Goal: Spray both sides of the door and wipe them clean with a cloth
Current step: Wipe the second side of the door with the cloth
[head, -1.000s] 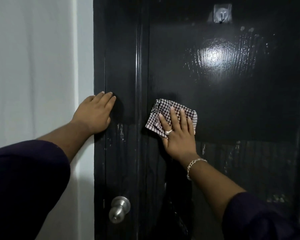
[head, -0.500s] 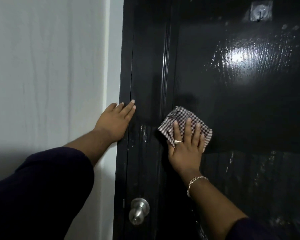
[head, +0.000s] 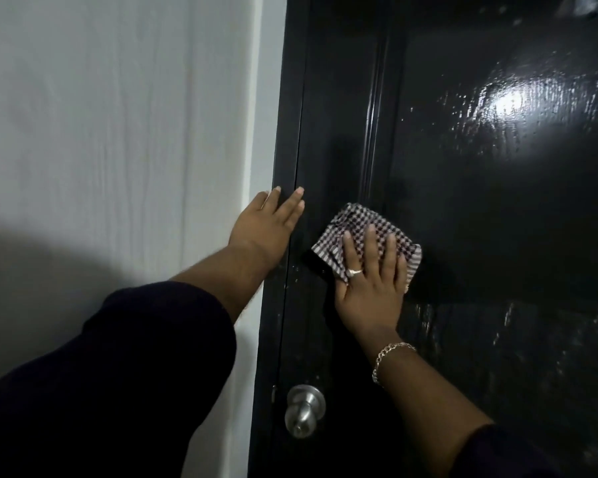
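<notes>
Nearest, dark sleeves frame the view, and a round metal knob (head: 304, 411) sits low by the door's (head: 480, 219) left edge. Above it, the right hand (head: 369, 291) presses the checked cloth (head: 361, 229) flat against the black door, fingers (head: 370, 246) straight and spread, the cloth lying beside the raised vertical moulding. The left hand (head: 265, 229) rests on the door's edge with fingers straight, holding nothing. Wet, glossy panel spreads wide to the right and above the cloth; the white wall (head: 118, 132) borders the left.
</notes>
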